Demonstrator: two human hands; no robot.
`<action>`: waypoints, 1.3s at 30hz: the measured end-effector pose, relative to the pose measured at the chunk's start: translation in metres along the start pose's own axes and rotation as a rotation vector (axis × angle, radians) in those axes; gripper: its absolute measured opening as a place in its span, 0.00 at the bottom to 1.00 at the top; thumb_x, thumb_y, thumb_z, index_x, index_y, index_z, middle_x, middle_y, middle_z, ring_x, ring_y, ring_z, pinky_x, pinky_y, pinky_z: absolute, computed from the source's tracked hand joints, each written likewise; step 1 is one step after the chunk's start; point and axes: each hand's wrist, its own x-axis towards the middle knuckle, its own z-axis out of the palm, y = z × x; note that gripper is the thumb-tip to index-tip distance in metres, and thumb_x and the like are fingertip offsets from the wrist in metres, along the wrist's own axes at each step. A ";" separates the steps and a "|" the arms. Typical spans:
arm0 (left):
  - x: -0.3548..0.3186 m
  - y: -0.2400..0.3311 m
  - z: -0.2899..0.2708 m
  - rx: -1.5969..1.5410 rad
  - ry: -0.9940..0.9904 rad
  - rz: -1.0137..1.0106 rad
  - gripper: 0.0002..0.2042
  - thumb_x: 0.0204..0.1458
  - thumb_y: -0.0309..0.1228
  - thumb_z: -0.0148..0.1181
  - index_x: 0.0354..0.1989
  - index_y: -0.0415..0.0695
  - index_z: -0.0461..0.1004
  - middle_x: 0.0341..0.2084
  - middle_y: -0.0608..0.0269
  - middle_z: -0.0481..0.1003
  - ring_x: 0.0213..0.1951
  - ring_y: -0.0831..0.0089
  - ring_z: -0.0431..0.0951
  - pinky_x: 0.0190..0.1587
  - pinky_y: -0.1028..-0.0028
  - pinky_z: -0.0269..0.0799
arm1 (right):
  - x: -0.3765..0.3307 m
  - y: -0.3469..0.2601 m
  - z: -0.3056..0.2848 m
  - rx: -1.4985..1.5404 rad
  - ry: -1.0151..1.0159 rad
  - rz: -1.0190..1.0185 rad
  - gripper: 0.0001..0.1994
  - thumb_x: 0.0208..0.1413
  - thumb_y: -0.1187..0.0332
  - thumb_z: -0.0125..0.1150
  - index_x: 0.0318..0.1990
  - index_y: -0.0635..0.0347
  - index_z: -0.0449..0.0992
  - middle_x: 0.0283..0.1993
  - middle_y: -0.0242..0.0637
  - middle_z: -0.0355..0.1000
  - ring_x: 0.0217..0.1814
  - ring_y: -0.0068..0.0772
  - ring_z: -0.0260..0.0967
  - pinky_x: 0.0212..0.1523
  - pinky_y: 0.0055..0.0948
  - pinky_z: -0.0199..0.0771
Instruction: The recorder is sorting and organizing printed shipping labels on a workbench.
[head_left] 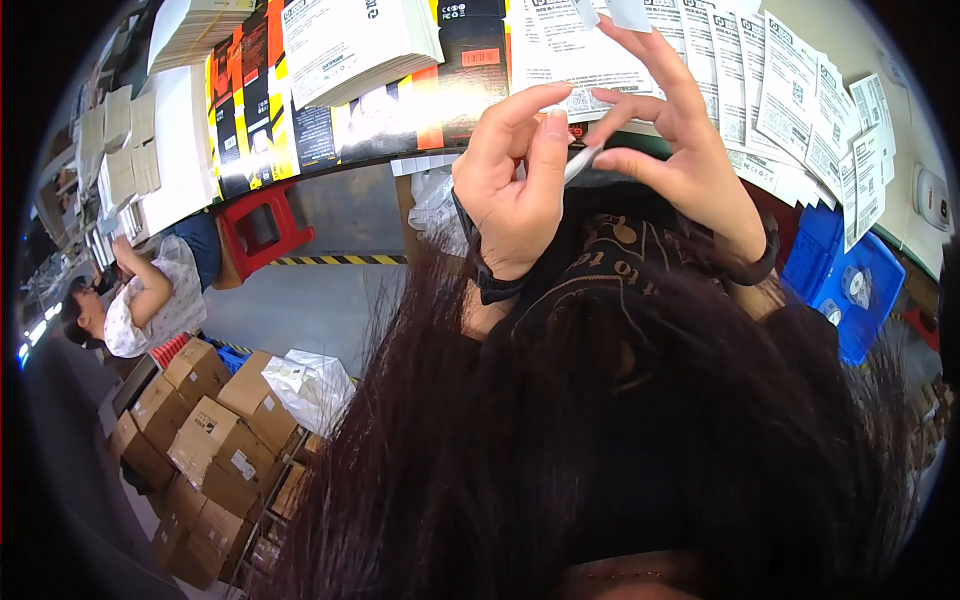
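Note:
My left hand is curled in front of my chest, thumb and forefinger bent toward each other. Beside its thumb is a small, thin white slip, seen nearly edge-on, which the hand appears to hold. My right hand faces it with fingers spread, its thumb tip close to the slip. A small translucent whitish piece is at the raised forefinger's tip. Under and beyond the fingers lie printed white sheets; more overlapping printed sheets fan out to the right.
A thick stack of printed sheets rests on black, orange and yellow boxes. At right is a blue bin holding tape rolls. A red stool stands left, near another person at work. Cardboard boxes are piled lower left.

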 end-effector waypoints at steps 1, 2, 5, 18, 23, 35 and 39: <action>0.000 0.000 0.000 -0.001 -0.001 -0.001 0.10 0.51 0.19 0.53 0.42 0.38 0.72 0.12 0.78 0.60 0.17 0.91 0.54 0.19 0.86 0.50 | -0.001 0.002 -0.002 0.021 0.016 0.021 0.45 0.42 0.78 0.65 0.66 0.53 0.41 0.67 0.51 0.44 0.41 0.30 0.71 0.58 0.42 0.61; 0.000 0.000 0.000 -0.005 0.006 -0.014 0.10 0.51 0.19 0.53 0.42 0.38 0.72 0.13 0.78 0.61 0.17 0.91 0.55 0.19 0.86 0.50 | -0.001 0.003 -0.003 0.041 0.032 0.042 0.44 0.43 0.80 0.63 0.66 0.52 0.42 0.67 0.52 0.45 0.38 0.28 0.72 0.57 0.41 0.63; 0.002 0.001 0.000 -0.012 0.019 -0.040 0.10 0.51 0.19 0.54 0.41 0.39 0.72 0.13 0.78 0.61 0.17 0.90 0.55 0.19 0.86 0.51 | -0.003 0.000 -0.001 0.045 0.050 0.054 0.42 0.44 0.82 0.61 0.66 0.54 0.43 0.65 0.52 0.48 0.34 0.25 0.70 0.55 0.39 0.66; 0.006 -0.011 -0.004 0.292 -0.258 -0.017 0.07 0.42 0.26 0.64 0.30 0.39 0.75 0.17 0.60 0.72 0.18 0.73 0.70 0.23 0.78 0.64 | -0.002 -0.002 -0.018 -0.013 0.319 0.122 0.35 0.45 0.85 0.58 0.62 0.67 0.49 0.62 0.49 0.54 0.33 0.23 0.69 0.52 0.35 0.67; 0.005 -0.006 -0.003 0.419 -0.244 -0.064 0.05 0.43 0.24 0.62 0.30 0.38 0.75 0.20 0.59 0.74 0.19 0.71 0.72 0.25 0.77 0.67 | -0.006 -0.001 -0.017 0.058 0.283 0.064 0.35 0.45 0.84 0.58 0.61 0.69 0.49 0.59 0.47 0.57 0.35 0.23 0.68 0.52 0.35 0.67; 0.008 -0.002 0.001 0.002 0.015 -0.076 0.07 0.46 0.14 0.52 0.28 0.37 0.75 0.26 0.62 0.73 0.29 0.77 0.72 0.33 0.81 0.66 | -0.003 -0.007 -0.017 0.138 0.273 0.269 0.35 0.45 0.85 0.59 0.61 0.69 0.49 0.59 0.46 0.56 0.40 0.30 0.70 0.53 0.36 0.66; 0.005 -0.002 -0.001 0.049 -0.025 -0.031 0.07 0.46 0.13 0.50 0.25 0.36 0.74 0.26 0.62 0.71 0.30 0.76 0.70 0.34 0.82 0.64 | -0.002 -0.009 -0.014 0.054 0.324 0.184 0.31 0.51 0.78 0.55 0.62 0.68 0.49 0.59 0.49 0.57 0.46 0.36 0.69 0.53 0.36 0.65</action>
